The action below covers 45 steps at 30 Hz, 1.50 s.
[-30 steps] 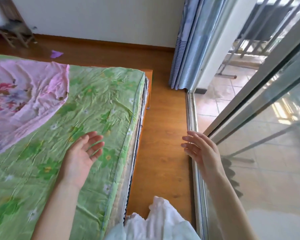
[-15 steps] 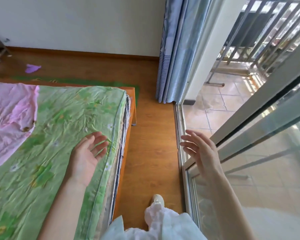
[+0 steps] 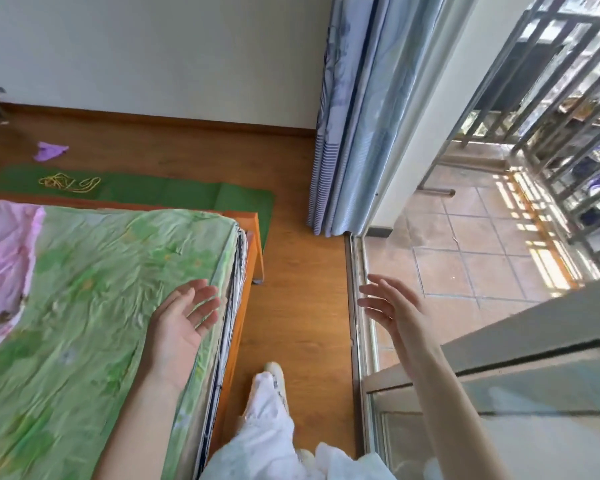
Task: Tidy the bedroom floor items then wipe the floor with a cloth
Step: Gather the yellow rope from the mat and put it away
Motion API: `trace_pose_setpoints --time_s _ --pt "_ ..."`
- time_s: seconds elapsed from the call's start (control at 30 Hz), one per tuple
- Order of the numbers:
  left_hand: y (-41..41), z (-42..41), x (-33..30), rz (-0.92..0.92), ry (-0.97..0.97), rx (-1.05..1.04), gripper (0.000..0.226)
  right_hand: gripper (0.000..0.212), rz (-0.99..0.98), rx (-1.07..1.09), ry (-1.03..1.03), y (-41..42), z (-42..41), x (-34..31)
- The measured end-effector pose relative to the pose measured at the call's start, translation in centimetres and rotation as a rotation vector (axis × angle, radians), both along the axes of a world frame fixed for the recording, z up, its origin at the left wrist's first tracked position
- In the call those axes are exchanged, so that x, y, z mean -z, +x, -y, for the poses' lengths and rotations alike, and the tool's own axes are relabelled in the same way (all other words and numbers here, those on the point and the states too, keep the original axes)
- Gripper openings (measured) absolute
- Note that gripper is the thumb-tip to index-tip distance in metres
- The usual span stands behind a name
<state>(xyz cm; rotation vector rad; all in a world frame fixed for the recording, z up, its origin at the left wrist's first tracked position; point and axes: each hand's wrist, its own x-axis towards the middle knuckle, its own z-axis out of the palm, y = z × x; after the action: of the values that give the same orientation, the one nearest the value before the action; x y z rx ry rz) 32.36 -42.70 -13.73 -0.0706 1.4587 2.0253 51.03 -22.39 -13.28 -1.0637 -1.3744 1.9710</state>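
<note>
Both the left hand and right hand were spread and empty, tidying not yet started, so next she needed to reach the purple scrap and yellow string on the floor past the bed's far edge.

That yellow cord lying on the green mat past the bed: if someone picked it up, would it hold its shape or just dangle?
The yellow cord would probably dangle: it lies in loose, tangled loops on the green mat, so it looks limp. It seems thin, so likely light. The loops may snag or trail when it is lifted at one point.
</note>
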Motion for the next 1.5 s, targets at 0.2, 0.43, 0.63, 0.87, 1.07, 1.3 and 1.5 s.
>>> trace_pose_setpoints --time_s 0.2,0.43,0.63,0.87,1.07,1.3,1.5 --pt "-7.9 -7.7 -0.4 0.049 0.053 0.033 0.023 0.016 -0.017 0.020 -0.015 -8.3 -6.5 0.3" --pt "-17.7 -14.6 -2.2 0.099 0.099 0.049 0.022 0.016 -0.054 0.030 -0.011 -18.4 -12.7 -1.3" --pt "-23.6 -18.5 -2.4 0.074 0.050 0.049 0.021 0.014 -0.044 0.026 -0.040 -24.3 -16.6 -1.4" --pt "-28.7 -24.2 -1.6 0.091 0.039 -0.007 0.026 0.013 -0.027 -0.045 -0.055 -31.5 -24.7 -0.7" --pt "-34.0 -31.5 -1.4 0.092 0.027 -0.178 0.025 0.014 0.002 -0.224 -0.023 -39.9 -33.1 -0.8" --pt "-39.5 -40.7 -2.0 0.129 0.063 -0.296 0.025 0.018 0.048 -0.420 0.051 -48.6 -42.1 -1.9" --pt "-43.0 -44.3 -1.5 0.137 0.031 -0.376 0.026 0.019 0.085 -0.522 0.067 -55.0 -46.5 -2.3"
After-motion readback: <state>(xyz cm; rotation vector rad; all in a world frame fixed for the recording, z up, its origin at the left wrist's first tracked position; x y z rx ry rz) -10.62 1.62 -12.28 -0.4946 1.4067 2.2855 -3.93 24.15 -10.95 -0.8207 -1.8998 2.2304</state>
